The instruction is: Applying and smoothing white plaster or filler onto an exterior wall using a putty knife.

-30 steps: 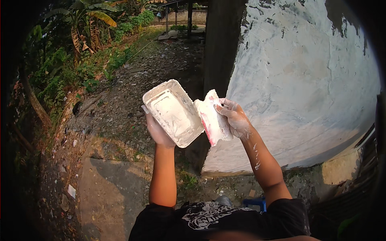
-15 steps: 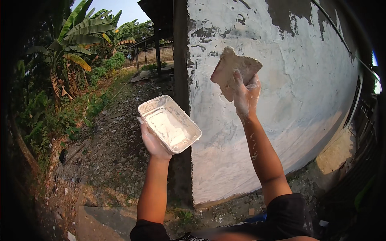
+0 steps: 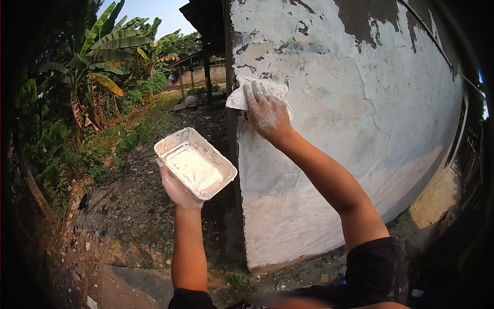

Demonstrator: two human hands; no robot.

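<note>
My left hand point(image 3: 177, 190) holds a rectangular foil tray point(image 3: 195, 162) from below; the tray is coated inside with white paste. My right hand point(image 3: 267, 116), dusted white, presses a flat whitish sheet point(image 3: 242, 98) against the wall point(image 3: 350, 129) near its left corner, fingers spread over it. The wall is patched white and grey with peeling spots near the top. The tray is held to the left of the wall corner, lower than the right hand.
Gravel and dirt ground point(image 3: 128, 206) runs along the left of the wall. Banana plants point(image 3: 98, 67) and bushes line the far left. A roofed shelter with posts point(image 3: 206, 67) stands behind the wall corner. A concrete slab point(image 3: 128, 283) lies near my feet.
My right hand has risen from beside the tray and now presses the sheet flat on the wall. The tray has stayed in my left hand, and the view has tilted upward.
</note>
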